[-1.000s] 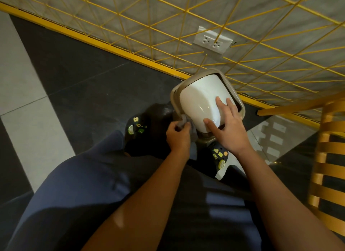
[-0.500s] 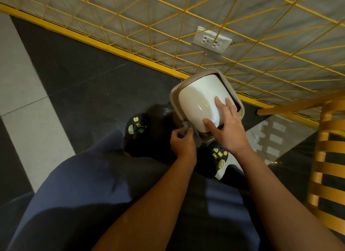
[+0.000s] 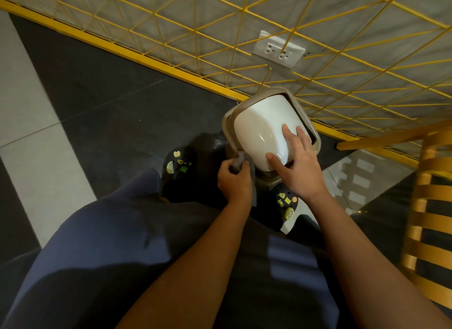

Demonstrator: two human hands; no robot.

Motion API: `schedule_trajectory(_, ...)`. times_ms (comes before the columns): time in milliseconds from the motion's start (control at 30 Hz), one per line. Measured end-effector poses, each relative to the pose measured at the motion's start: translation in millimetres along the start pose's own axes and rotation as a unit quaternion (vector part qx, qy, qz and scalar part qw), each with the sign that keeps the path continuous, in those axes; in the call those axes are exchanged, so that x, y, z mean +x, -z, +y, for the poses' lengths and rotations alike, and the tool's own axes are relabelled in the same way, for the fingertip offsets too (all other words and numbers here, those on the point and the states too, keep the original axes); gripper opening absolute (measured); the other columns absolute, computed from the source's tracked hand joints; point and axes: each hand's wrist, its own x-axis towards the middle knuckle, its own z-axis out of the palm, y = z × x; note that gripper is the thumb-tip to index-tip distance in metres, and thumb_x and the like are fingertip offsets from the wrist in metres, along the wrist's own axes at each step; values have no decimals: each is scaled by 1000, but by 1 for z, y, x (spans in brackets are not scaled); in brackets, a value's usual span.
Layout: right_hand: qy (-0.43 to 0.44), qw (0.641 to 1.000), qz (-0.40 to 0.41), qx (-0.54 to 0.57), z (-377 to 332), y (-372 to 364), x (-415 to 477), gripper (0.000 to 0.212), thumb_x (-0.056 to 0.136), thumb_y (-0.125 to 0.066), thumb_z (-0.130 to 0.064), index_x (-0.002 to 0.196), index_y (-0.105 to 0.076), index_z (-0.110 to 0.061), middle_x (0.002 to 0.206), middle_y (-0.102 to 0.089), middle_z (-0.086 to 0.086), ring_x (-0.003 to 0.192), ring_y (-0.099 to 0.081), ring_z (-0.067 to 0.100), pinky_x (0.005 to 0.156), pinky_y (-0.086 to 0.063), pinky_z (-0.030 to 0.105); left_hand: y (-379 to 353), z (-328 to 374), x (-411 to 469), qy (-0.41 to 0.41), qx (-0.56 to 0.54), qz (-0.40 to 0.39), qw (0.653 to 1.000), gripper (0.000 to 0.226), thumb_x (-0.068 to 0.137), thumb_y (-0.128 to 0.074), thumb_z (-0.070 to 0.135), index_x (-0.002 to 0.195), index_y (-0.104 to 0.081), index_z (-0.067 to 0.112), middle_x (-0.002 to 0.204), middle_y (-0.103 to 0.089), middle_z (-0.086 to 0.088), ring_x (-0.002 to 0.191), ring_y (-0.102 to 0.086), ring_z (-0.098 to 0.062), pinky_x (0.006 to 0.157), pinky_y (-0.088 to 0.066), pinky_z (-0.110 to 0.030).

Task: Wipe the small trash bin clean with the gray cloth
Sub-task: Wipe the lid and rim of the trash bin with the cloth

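The small trash bin (image 3: 259,123) stands on the dark floor between my feet; it has a white swing lid in a beige rim. My right hand (image 3: 298,162) lies spread on the lid's near right part, fingers flat and thumb at the lid's front edge. My left hand (image 3: 234,179) is closed around the gray cloth (image 3: 241,161) and presses it against the bin's near left rim corner. Part of the cloth hangs down behind that hand. The bin's body is mostly hidden under the lid and my hands.
A yellow wire grid (image 3: 220,35) covers the grey wall right behind the bin, with a white outlet (image 3: 278,51) on it. A yellow slatted chair (image 3: 430,206) stands at the right. My dark slippers (image 3: 176,167) flank the bin; my knees fill the foreground.
My left hand slid with the cloth down along the bin's near left edge, then stayed near the corner. My right hand kept its place on the lid.
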Motion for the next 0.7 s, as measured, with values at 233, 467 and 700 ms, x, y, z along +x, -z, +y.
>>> schedule_trajectory(233,-4,1000,10,8,-1,-1,0,69,87,-55,-46,145,-21,-31,157,-12,5,144,-9,27,114,-16,57,-5,-26,11,-3,75,-20,997,22,77,-68,10,84,-48,17,112,-58,-15,102,-58,-27,86,-48,-33)
schedule_trajectory(467,-4,1000,19,22,1,-2,0,69,86,-59,-42,144,-24,-32,156,-14,4,144,-10,24,114,-17,55,-13,-24,16,35,57,-17,998,29,78,-67,10,73,-40,20,113,-56,-16,100,-58,-29,75,-46,-28)
schedule_trajectory(700,-4,999,17,30,3,-3,1,70,85,-60,-42,144,-25,-32,156,-14,4,144,-11,24,114,-17,56,-10,-1,40,16,32,1,999,27,76,-68,11,88,-44,12,103,-57,-13,92,-57,-27,76,-49,-34)
